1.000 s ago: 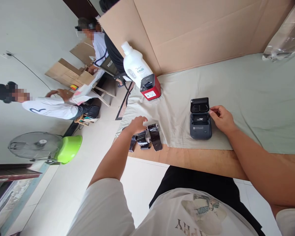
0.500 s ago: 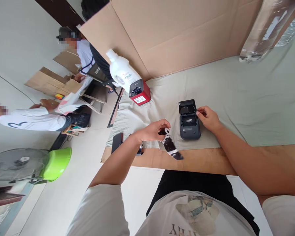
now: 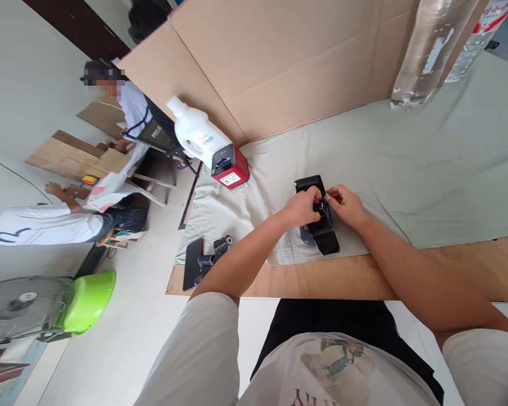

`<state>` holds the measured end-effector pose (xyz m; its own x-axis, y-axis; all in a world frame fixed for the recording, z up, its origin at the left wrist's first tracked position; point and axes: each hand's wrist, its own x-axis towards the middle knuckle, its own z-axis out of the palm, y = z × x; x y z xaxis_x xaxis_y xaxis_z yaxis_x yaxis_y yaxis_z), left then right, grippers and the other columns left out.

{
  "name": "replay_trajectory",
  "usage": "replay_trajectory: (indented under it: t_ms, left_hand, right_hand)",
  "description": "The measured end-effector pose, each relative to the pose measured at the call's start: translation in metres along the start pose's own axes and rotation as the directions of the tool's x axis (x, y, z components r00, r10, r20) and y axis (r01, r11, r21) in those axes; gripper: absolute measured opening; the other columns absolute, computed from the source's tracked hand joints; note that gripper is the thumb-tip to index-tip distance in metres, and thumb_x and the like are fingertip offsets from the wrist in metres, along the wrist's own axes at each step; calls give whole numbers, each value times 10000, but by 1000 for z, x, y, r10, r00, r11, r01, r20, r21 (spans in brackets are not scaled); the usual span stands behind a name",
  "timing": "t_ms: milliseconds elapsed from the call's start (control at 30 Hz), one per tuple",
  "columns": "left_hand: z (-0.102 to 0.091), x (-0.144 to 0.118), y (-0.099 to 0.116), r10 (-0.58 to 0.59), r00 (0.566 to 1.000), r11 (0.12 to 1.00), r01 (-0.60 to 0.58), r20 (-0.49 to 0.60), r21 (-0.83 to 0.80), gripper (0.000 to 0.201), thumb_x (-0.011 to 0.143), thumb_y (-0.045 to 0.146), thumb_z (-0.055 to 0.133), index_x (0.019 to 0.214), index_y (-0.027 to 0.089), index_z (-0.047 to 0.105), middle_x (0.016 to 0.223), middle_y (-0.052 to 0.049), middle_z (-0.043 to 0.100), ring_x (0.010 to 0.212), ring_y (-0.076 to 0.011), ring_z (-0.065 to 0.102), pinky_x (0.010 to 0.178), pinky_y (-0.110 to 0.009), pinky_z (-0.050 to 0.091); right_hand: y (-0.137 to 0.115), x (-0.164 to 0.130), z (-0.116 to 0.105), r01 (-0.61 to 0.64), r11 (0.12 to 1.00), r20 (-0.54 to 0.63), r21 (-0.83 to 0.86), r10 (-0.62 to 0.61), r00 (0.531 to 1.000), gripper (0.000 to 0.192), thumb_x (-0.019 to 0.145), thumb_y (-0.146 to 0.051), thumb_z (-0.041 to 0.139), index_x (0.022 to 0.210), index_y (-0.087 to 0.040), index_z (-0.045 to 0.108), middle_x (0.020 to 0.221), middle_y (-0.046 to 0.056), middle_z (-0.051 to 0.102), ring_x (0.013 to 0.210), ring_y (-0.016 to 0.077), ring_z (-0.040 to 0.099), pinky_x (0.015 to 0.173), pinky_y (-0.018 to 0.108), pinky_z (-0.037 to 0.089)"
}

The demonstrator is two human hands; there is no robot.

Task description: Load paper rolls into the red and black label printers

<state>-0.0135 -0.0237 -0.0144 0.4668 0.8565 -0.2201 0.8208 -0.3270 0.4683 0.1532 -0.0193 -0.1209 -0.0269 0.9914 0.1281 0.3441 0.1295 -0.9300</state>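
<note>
A small dark grey label printer (image 3: 310,186) with its lid up lies on the pale cloth (image 3: 406,158). My left hand (image 3: 301,207) holds a black-wrapped label roll (image 3: 325,237) over the printer's open bay; the wrapper's loose end trails toward me. My right hand (image 3: 345,204) meets it from the right, fingertips pinching at the roll beside the printer. The printer's body is mostly hidden under both hands and the roll.
Two more wrapped rolls (image 3: 214,255) and a black phone (image 3: 193,263) lie at the table's left corner. A red printer (image 3: 231,167) and white bottle (image 3: 197,135) stand by a cardboard wall (image 3: 300,62). Two people work at left; fan (image 3: 17,307) and green bowl (image 3: 87,299) on floor.
My left hand picked one wrapped roll from the pile at left and carried it right to the open printer. My right hand shifted from the printer's side onto the roll.
</note>
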Motion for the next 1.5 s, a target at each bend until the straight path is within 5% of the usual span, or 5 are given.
replay_trajectory:
  t_ms: [367, 567, 733, 967, 1500]
  left_hand:
    - [21, -4, -9, 97, 976, 991, -78, -195, 105, 194, 770, 166, 727, 956, 179, 677, 1136, -84, 602, 1070, -221, 600, 971, -372, 503]
    - [17, -14, -27, 82, 755, 996, -81, -651, 32, 325, 988, 403, 471, 1204, 198, 601, 1252, -135, 595, 1252, -248, 518, 1092, -434, 410]
    - [32, -31, -38, 53, 766, 972, -186, -640, -142, 608, 1018, 577, 194, 1470, 202, 349, 1406, -166, 520, 1336, -229, 492, 1106, -404, 389]
    - [85, -65, -35, 42, 725, 958, -224, -687, -178, 643, 998, 611, 128, 1321, 166, 462, 1155, -158, 619, 1191, -239, 572, 1070, -444, 416]
    - [100, -59, -38, 222, 489, 936, -350, -843, 44, 344, 1036, 365, 315, 1202, 183, 555, 1094, -116, 701, 1152, -229, 635, 967, -415, 451]
  right_hand:
    - [-4, -1, -2, -6, 1000, 13, -21, 6, 1000, 198, 833, -376, 580, 974, -246, 626, 905, 54, 734, 819, 232, 689, 854, 474, 558]
    - [-1, 0, -2, -13, 1000, -34, 9, 14, 999, 216, 864, -408, 531, 973, -250, 631, 908, 53, 730, 835, 227, 673, 844, 453, 550]
    - [1, 0, -2, -24, 999, -38, 41, 25, 999, 269, 890, -446, 475, 989, -240, 617, 935, 65, 723, 882, 234, 671, 886, 460, 530]
    - [-5, -2, -4, 0, 997, -36, 80, 3, 999, 319, 867, -505, 510, 984, -225, 608, 971, 86, 709, 911, 240, 666, 888, 466, 534]
    - [-28, -10, -8, -151, 985, 303, 83, 120, 945, 633, 734, -329, 769, 1319, -232, 547, 1302, 116, 642, 1071, 233, 662, 997, 450, 526]
